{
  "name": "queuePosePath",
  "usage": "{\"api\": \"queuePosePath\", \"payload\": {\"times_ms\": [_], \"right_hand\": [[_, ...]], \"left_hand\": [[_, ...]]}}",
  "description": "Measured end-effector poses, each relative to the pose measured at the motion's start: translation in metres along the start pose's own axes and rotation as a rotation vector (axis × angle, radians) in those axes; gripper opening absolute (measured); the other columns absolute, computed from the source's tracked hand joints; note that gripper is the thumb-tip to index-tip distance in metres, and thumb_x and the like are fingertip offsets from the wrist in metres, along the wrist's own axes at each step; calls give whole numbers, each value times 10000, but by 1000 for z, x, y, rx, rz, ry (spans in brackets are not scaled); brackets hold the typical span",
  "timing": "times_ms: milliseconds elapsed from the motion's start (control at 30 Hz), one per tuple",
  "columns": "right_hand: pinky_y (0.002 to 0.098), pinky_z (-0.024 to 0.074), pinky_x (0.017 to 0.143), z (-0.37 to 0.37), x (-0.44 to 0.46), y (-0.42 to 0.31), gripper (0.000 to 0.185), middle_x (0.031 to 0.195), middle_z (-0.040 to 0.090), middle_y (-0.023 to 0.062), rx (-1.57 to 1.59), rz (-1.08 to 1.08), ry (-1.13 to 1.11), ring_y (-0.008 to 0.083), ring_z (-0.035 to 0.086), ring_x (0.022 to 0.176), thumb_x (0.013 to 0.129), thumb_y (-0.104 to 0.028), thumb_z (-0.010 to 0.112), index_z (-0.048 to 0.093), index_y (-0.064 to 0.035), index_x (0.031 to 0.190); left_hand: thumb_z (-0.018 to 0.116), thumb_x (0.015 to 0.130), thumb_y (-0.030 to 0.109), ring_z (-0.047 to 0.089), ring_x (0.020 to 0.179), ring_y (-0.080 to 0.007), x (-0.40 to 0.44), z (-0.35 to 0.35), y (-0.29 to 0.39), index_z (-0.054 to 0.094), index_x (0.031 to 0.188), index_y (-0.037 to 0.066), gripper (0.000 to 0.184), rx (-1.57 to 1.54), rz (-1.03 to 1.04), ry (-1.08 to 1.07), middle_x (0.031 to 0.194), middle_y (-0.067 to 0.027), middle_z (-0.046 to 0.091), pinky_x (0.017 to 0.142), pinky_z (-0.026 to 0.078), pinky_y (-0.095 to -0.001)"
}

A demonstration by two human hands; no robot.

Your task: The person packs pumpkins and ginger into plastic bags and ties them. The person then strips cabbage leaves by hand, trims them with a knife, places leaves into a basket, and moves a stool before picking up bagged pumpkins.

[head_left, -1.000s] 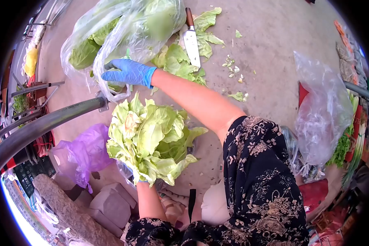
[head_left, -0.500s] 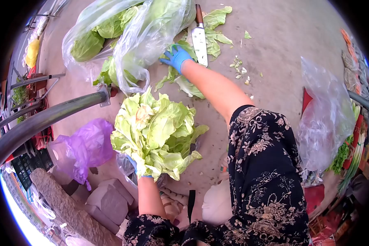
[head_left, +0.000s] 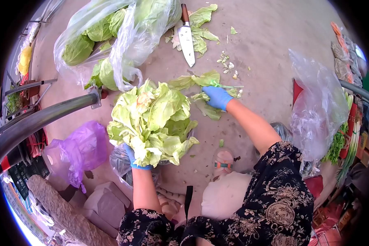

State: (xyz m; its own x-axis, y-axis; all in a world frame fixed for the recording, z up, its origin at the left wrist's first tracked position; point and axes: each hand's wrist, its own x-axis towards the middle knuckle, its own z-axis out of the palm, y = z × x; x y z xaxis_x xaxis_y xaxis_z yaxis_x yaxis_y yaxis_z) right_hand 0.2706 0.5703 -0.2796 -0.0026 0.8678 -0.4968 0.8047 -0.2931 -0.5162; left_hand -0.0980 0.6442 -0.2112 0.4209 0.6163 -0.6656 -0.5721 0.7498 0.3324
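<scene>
My left hand (head_left: 131, 156), in a blue glove, holds up a big bunch of loose pale-green cabbage leaves (head_left: 151, 119); the bunch hides most of its fingers. Low over the floor, my blue-gloved right hand (head_left: 218, 97) closes on a few cabbage leaves (head_left: 209, 110), with others spread just beyond it. A bright green strip (head_left: 223, 85) lies beside those fingers. Farther out, a knife (head_left: 187, 45) with a brown handle lies on the floor by more torn leaves (head_left: 201, 35). Whole cabbages (head_left: 78, 50) sit in a clear plastic bag (head_left: 129, 53) at the upper left.
A metal bar (head_left: 49, 121) juts in from the left above a purple plastic bag (head_left: 82, 149). Clear plastic (head_left: 315, 110) stands at the right near green onions (head_left: 354, 147). Small white scraps (head_left: 230, 65) dot the floor (head_left: 266, 53). A dark-lined bag (head_left: 121, 164) is below the bunch.
My right hand has come back from beside the clear bag toward me and to the right, bringing leaves along the floor. My left hand still holds the bunch. The view has shifted slightly.
</scene>
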Motion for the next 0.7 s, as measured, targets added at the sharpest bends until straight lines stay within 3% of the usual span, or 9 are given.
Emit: {"api": "queuePosePath", "payload": {"times_ms": [100, 133, 200, 300, 367, 500, 600, 667, 700], "right_hand": [[338, 445, 806, -9, -34, 27, 549, 1049, 561, 145, 389, 247, 264, 259, 564, 924, 681, -192, 664, 441, -47, 1161], [315, 443, 815, -26, -43, 25, 569, 1055, 566, 126, 566, 311, 287, 216, 566, 925, 688, -192, 675, 436, -41, 1182], [307, 464, 791, -58, -62, 8, 551, 1018, 583, 119, 1021, 184, 377, 195, 571, 912, 695, -153, 689, 431, -15, 1161], [275, 468, 786, -117, -96, -48, 508, 997, 587, 61, 1287, -23, 262, 125, 554, 898, 710, -93, 685, 453, 3, 1151], [277, 472, 779, -148, -115, -91, 459, 991, 592, 55, 1369, -148, 61, 122, 562, 890, 717, -79, 677, 479, -1, 1124], [256, 453, 809, -134, -104, -130, 484, 1025, 582, 47, 1609, -262, -295, 116, 559, 921, 702, -112, 692, 480, -27, 1128], [297, 452, 815, -96, -80, -146, 515, 1013, 588, 102, 1626, -164, -256, 169, 570, 927, 709, -212, 691, 468, 0, 1122], [349, 441, 821, -65, -68, -145, 597, 1000, 572, 187, 643, 14, 275, 261, 575, 922, 711, -362, 665, 455, 32, 1107], [406, 439, 801, -51, -65, -145, 697, 1024, 513, 265, 492, -96, 479, 363, 555, 909, 713, -467, 611, 408, 59, 1124]], "left_hand": [[555, 778, 365, 576, 877, -306, -3, 50, -6, 477, 1159, 50, 501, -122, -212, -241, 1035, -142, 574, 756, 495, -442], [558, 788, 322, 569, 916, -300, -7, 73, -12, 478, 1152, 33, 472, -74, -159, -50, 1062, -144, 561, 789, 486, -452], [562, 793, 262, 561, 953, -297, 5, 77, -23, 470, 1158, 20, 448, 62, -124, 45, 1085, -147, 550, 817, 476, -455], [580, 783, 206, 559, 967, -290, 15, 80, -36, 466, 1162, 11, 442, 198, -116, 4, 1106, -142, 540, 828, 477, -439], [584, 777, 166, 566, 954, -275, 15, 93, -44, 457, 1167, 10, 438, 259, -75, 3, 1091, -140, 545, 815, 489, -412], [586, 774, 134, 570, 944, -261, 17, 98, -53, 445, 1180, 21, 445, 292, -42, -30, 1079, -131, 549, 809, 495, -385], [593, 772, 121, 569, 944, -251, 11, 106, -59, 441, 1189, 30, 453, 304, 6, -67, 1083, -129, 547, 800, 497, -377], [439, 885, 170, 519, 1028, -237, 27, 80, -59, 396, 1230, 37, 373, 326, 79, -206, 1175, -120, 484, 856, 462, -369], [405, 901, 189, 498, 1056, -236, 20, 87, -60, 375, 1245, 38, 377, 359, 92, -176, 1201, -118, 462, 881, 444, -369]]}}
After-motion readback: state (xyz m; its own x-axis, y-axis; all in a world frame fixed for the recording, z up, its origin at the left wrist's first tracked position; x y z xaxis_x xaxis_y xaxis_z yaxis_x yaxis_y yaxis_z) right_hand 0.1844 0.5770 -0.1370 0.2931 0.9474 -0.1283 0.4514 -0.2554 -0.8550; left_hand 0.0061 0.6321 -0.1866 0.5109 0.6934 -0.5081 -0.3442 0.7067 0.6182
